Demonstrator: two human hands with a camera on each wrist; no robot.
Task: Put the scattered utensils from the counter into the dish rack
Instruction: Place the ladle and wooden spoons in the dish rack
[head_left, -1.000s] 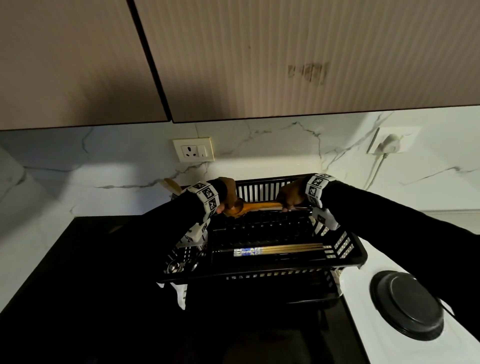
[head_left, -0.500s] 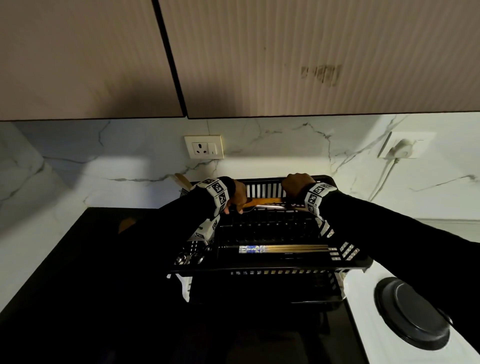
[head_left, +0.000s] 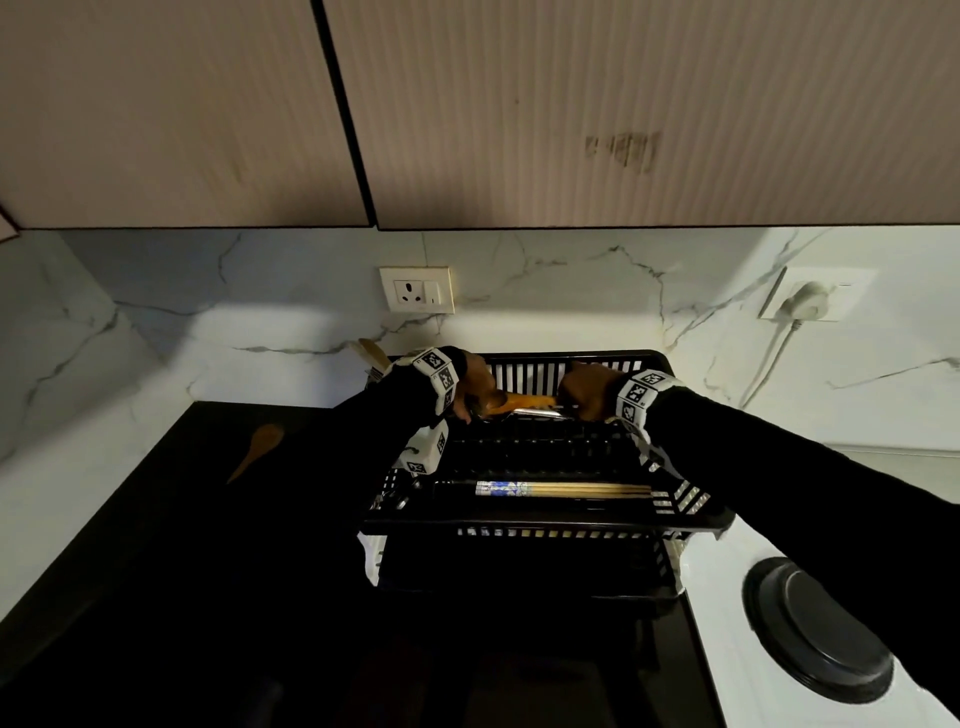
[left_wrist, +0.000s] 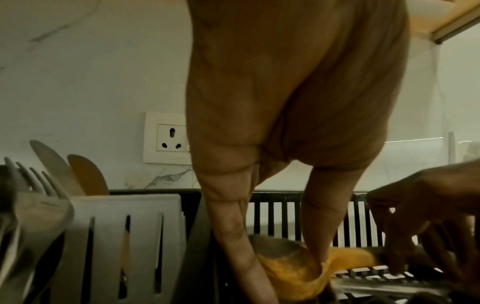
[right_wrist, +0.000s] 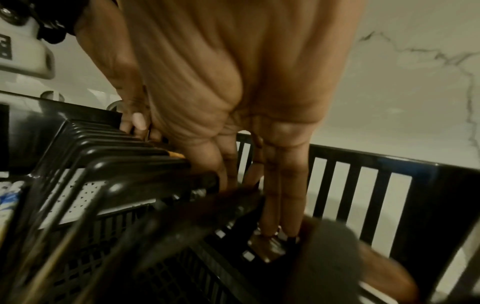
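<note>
The black dish rack (head_left: 545, 519) stands against the marble wall. Both hands hold an orange wooden spoon (head_left: 524, 400) that lies across the rack's back row. My left hand (head_left: 475, 392) pinches the spoon's bowl (left_wrist: 293, 267) between thumb and finger. My right hand (head_left: 587, 389) comes down over the handle end, with its thumb (right_wrist: 137, 123) on one side and its fingers (right_wrist: 275, 195) on the other. The fingertips touch a metal utensil (right_wrist: 267, 246) lying beside the spoon. Chopsticks (head_left: 561, 488) lie along the rack's front. Another wooden spoon (head_left: 257, 449) lies on the dark counter to the left.
A white cutlery holder (left_wrist: 124, 236) at the rack's left end holds forks (left_wrist: 28, 176) and wooden spatulas (left_wrist: 88, 174). A wall socket (head_left: 418, 291) is above it. A dark round lid (head_left: 821, 629) sits on the white surface to the right. Low cabinets hang overhead.
My right hand has moved back toward the rack's rear rail and now sits more above the handle end. The left hand stays on the spoon's bowl.
</note>
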